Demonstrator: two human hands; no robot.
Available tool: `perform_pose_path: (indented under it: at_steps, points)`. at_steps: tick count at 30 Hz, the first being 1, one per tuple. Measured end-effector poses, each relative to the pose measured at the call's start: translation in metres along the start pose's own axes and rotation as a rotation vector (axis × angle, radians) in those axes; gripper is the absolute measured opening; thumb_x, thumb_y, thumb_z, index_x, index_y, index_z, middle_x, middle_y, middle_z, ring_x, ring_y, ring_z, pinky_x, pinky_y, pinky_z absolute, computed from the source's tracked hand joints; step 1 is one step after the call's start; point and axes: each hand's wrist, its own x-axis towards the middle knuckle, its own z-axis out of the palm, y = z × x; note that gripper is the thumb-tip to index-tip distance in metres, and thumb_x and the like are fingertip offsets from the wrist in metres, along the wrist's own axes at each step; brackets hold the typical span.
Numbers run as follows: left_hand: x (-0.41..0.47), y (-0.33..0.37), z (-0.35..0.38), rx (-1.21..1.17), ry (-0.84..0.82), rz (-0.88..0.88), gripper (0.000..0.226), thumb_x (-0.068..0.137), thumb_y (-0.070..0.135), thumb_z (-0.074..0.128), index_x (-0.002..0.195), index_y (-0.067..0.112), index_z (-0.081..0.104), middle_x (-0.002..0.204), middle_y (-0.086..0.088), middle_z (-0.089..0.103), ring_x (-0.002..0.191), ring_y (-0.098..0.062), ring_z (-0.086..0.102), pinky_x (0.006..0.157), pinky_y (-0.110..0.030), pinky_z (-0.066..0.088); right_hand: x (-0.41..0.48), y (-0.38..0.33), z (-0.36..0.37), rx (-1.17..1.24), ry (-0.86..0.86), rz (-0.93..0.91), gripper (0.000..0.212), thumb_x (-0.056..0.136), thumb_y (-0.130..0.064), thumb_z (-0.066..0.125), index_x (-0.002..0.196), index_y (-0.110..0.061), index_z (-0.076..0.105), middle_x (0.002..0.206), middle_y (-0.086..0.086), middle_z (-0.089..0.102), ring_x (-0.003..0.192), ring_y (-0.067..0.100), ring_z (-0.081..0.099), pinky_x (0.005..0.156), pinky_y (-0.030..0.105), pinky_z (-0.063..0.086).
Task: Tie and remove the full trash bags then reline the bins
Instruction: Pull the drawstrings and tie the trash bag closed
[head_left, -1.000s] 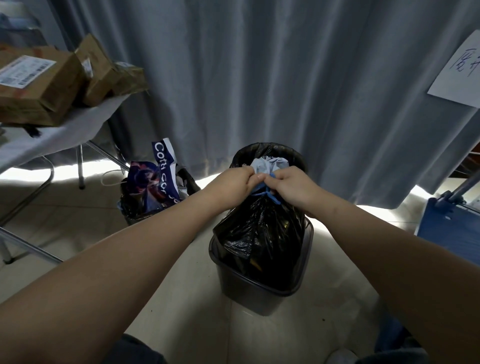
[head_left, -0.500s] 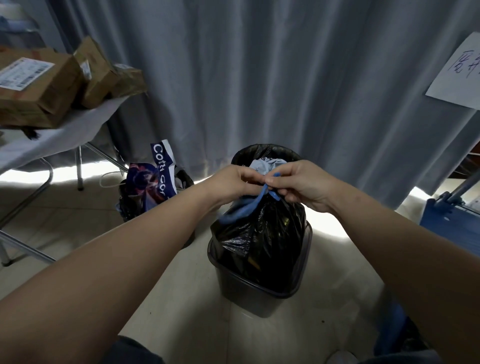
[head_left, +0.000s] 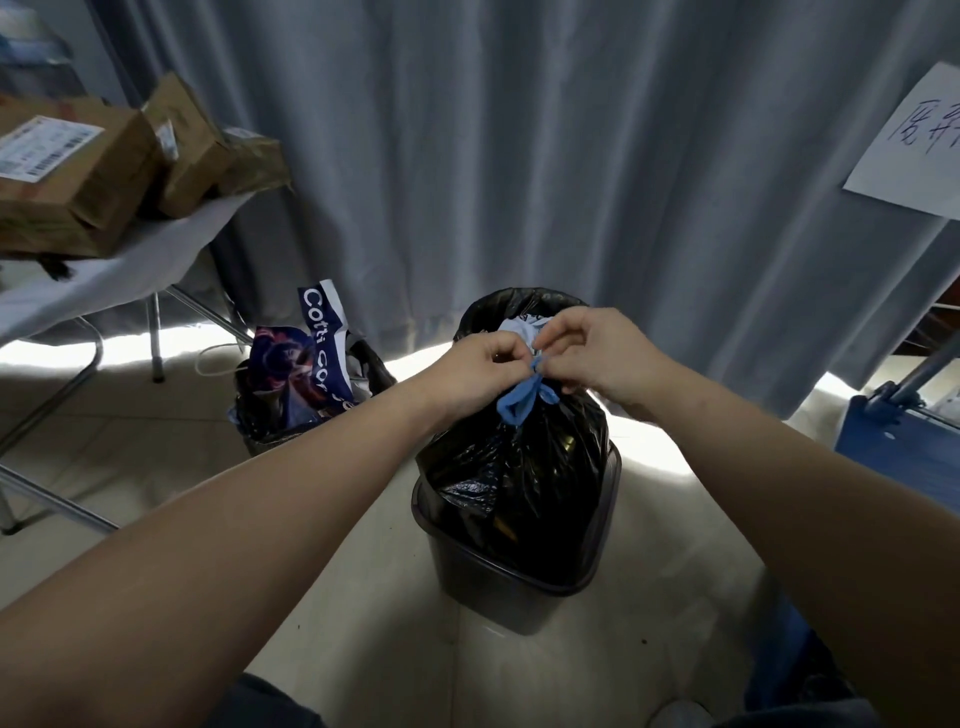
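Frame centre: left hand (head_left: 480, 366) and right hand (head_left: 597, 358) both pinch blue drawstring (head_left: 524, 400) atop black trash bag (head_left: 524, 467) seated in bin (head_left: 519, 587).

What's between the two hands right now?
In the head view, the blue drawstring of the black trash bag; left hand and right hand each pinch it.
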Motion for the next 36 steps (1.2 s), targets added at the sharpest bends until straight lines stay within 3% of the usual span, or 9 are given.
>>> perform_pose_path:
  at_steps: [4,9,14,18,22,29,31,34,36]
  points:
    - [0.002,-0.003,0.000,0.009,0.047,0.004,0.012,0.083,0.020,0.060,0.073,0.022,0.065,0.082,-0.003,0.064,0.081,-0.015,0.058,0.087,-0.042,0.049,0.001,0.006,0.010,-0.587,0.143,-0.218,0.012,0.083,-0.006,0.060,0.090,-0.011,0.067,0.076,-0.003,0.058,0.067,0.008,0.050,0.062,0.020,0.039]
    - [0.001,-0.005,-0.006,-0.079,-0.018,-0.008,0.014,0.093,0.015,0.056,0.102,0.013,0.065,0.092,-0.014,0.067,0.084,-0.020,0.062,0.085,-0.035,0.049,-0.005,0.009,0.015,-0.663,0.271,-0.257,0.017,0.089,-0.025,0.060,0.099,-0.012,0.064,0.093,0.006,0.068,0.088,0.020,0.059,0.071,0.028,0.043]
    - [0.001,0.001,-0.013,-0.006,-0.011,0.043,0.010,0.089,0.012,0.061,0.094,0.004,0.065,0.077,-0.002,0.064,0.065,-0.004,0.057,0.064,-0.014,0.046,-0.007,0.005,0.012,-0.743,0.279,-0.285,0.018,0.090,-0.031,0.059,0.092,-0.013,0.065,0.088,0.003,0.067,0.087,0.019,0.058,0.064,0.027,0.035]
    - [0.002,0.010,-0.019,0.409,0.016,0.203,0.011,0.089,0.019,0.061,0.090,0.008,0.063,0.073,0.006,0.059,0.063,-0.007,0.051,0.060,-0.019,0.039,-0.007,0.003,0.006,-0.703,0.167,-0.346,0.013,0.090,-0.023,0.058,0.090,-0.012,0.065,0.079,-0.001,0.061,0.077,0.017,0.052,0.064,0.025,0.031]
    - [0.001,0.009,-0.023,0.908,0.038,0.474,0.015,0.094,0.018,0.050,0.095,0.007,0.059,0.087,-0.007,0.060,0.081,-0.020,0.049,0.067,-0.026,0.030,-0.009,0.001,0.004,-0.841,0.117,-0.413,0.015,0.093,-0.029,0.052,0.091,-0.018,0.062,0.080,-0.005,0.056,0.076,0.012,0.043,0.063,0.028,0.032]
    - [-0.003,-0.006,-0.036,1.178,0.061,0.554,0.021,0.096,0.022,0.043,0.106,0.013,0.059,0.101,-0.005,0.061,0.096,-0.024,0.052,0.085,-0.035,0.040,-0.009,0.024,-0.020,-0.850,-0.003,-0.351,0.012,0.091,-0.024,0.054,0.088,-0.013,0.057,0.078,-0.007,0.046,0.090,0.022,0.051,0.076,0.038,0.047]
    - [-0.002,-0.007,-0.032,0.949,0.083,0.438,0.016,0.092,0.022,0.051,0.097,0.013,0.062,0.098,-0.004,0.057,0.094,-0.020,0.051,0.086,-0.036,0.042,-0.008,0.026,-0.021,-0.819,-0.010,-0.333,0.011,0.091,-0.022,0.054,0.086,-0.013,0.057,0.077,-0.006,0.049,0.085,0.021,0.051,0.075,0.038,0.047]
    - [-0.004,0.003,-0.016,0.167,0.057,0.112,0.009,0.087,0.019,0.062,0.088,0.012,0.068,0.096,0.001,0.052,0.087,-0.009,0.050,0.082,-0.020,0.041,-0.009,0.025,-0.016,-0.746,-0.023,-0.302,0.010,0.090,-0.019,0.054,0.081,-0.015,0.057,0.069,-0.009,0.049,0.073,0.018,0.050,0.069,0.037,0.047]
    - [-0.005,0.009,-0.007,-0.116,-0.003,-0.029,0.012,0.089,0.016,0.057,0.086,0.010,0.067,0.090,0.000,0.059,0.082,-0.009,0.053,0.073,-0.014,0.043,-0.009,0.027,-0.015,-0.678,-0.007,-0.269,0.015,0.085,-0.014,0.055,0.071,-0.018,0.052,0.062,-0.009,0.048,0.066,0.018,0.049,0.065,0.037,0.045]
